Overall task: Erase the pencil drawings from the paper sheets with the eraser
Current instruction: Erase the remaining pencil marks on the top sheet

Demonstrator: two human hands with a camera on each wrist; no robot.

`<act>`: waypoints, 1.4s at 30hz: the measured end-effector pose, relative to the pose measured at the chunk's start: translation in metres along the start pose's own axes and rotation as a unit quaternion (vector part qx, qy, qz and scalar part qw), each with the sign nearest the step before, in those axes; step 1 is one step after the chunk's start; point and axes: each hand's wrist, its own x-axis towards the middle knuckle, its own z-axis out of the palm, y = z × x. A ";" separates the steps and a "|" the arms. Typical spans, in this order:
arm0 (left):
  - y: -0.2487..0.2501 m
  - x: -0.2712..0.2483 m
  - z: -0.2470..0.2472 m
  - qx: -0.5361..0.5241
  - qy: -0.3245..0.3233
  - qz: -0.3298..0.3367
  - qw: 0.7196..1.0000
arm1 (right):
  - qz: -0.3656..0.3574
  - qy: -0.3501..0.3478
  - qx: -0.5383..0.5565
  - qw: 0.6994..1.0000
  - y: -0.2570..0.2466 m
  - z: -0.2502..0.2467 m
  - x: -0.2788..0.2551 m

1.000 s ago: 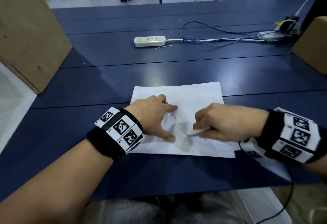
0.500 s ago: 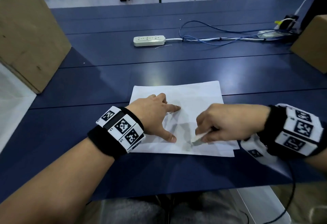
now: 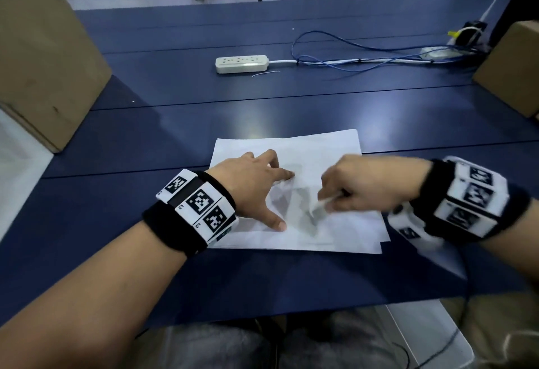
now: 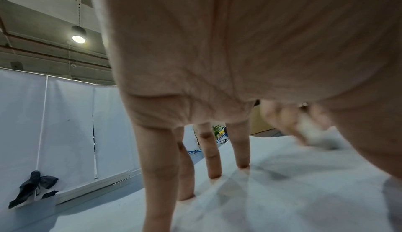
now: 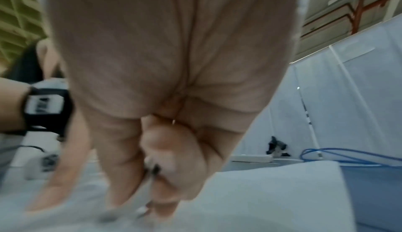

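The paper sheets lie in the lower middle of the head view on the dark blue tabletop. There are at least two, since a second edge peeks out at the lower right corner of the top one. The left hand is spread flat on the left part of the top sheet, fingers straight and apart, fingertips pressing down. The right hand is curled round a small white eraser, pinched between thumb and fingers with its tip on the paper near the centre; it is blurred in every view. Faint grey marks show between the two hands, though what they depict is too smeared to tell.

Paper this thin is light and limp, and probably buckles or tears if rubbed without support, so holding it down close to the rubbing spot, as the left hand does, seems the right way. The eraser looks small and soft; gripped low near its working end it should bend less.

Toward the top of the frame lie a white power strip and blue cables, with cardboard boxes at the left and right edges.
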 end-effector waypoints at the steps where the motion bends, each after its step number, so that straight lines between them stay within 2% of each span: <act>1: 0.001 0.000 -0.001 0.006 -0.001 0.001 1.000 | 0.037 0.019 -0.017 0.999 0.008 -0.004 0.006; 3: 0.002 0.000 -0.003 0.014 -0.002 -0.001 1.000 | 0.082 0.061 -0.047 0.994 0.023 -0.007 0.013; 4: 0.003 0.000 -0.004 0.017 -0.002 -0.003 1.000 | 0.079 0.067 -0.061 0.993 0.023 -0.005 0.013; 6: 0.004 0.002 -0.004 0.024 0.004 -0.006 1.000 | 0.058 0.054 -0.076 0.994 0.011 -0.002 0.004; 9: 0.006 0.005 -0.003 0.026 0.013 -0.008 1.000 | -0.031 0.004 -0.019 0.999 -0.011 0.008 -0.010; 11: 0.006 0.008 -0.002 0.024 0.015 -0.004 1.000 | -0.040 -0.009 0.024 0.999 -0.017 0.008 -0.009; 15: 0.005 0.008 -0.003 0.019 0.022 0.000 1.000 | 0.088 0.068 0.000 0.994 0.010 -0.005 0.013; 17: 0.007 0.010 -0.004 0.018 0.020 0.002 1.000 | 0.112 0.096 -0.004 0.989 0.019 -0.004 0.010; 19: 0.008 0.011 -0.004 0.015 0.016 0.005 1.000 | 0.071 0.071 -0.025 0.995 0.010 0.001 0.002; 23: 0.005 0.010 -0.002 -0.001 0.019 0.000 1.000 | -0.074 -0.009 0.017 0.997 -0.011 0.012 -0.009; 25: 0.006 0.010 -0.002 -0.008 0.016 -0.001 1.000 | -0.027 -0.007 0.039 0.999 -0.003 0.008 0.000; 28: 0.007 0.008 -0.005 -0.013 0.014 -0.006 1.000 | 0.095 0.057 -0.011 0.994 0.020 -0.005 0.017; 30: 0.008 0.008 -0.005 -0.018 0.014 -0.007 1.000 | 0.121 0.079 -0.049 0.988 0.026 -0.003 0.017; 32: 0.007 0.008 -0.005 -0.019 0.014 -0.007 1.000 | 0.068 0.067 -0.049 0.994 0.018 0.004 0.006; 35: 0.006 0.008 -0.004 -0.017 0.017 -0.006 1.000 | -0.063 0.001 0.021 0.998 -0.004 0.012 -0.016; 36: 0.006 0.008 -0.004 -0.015 0.018 -0.006 1.000 | -0.077 -0.026 0.047 0.996 -0.006 0.013 -0.017; 38: 0.007 0.008 -0.004 -0.008 0.019 -0.005 1.000 | -0.036 -0.035 0.069 0.996 -0.003 0.009 -0.010; 42: 0.006 0.004 -0.001 -0.002 0.031 -0.007 1.000 | 0.120 0.057 -0.027 0.991 0.030 -0.003 0.016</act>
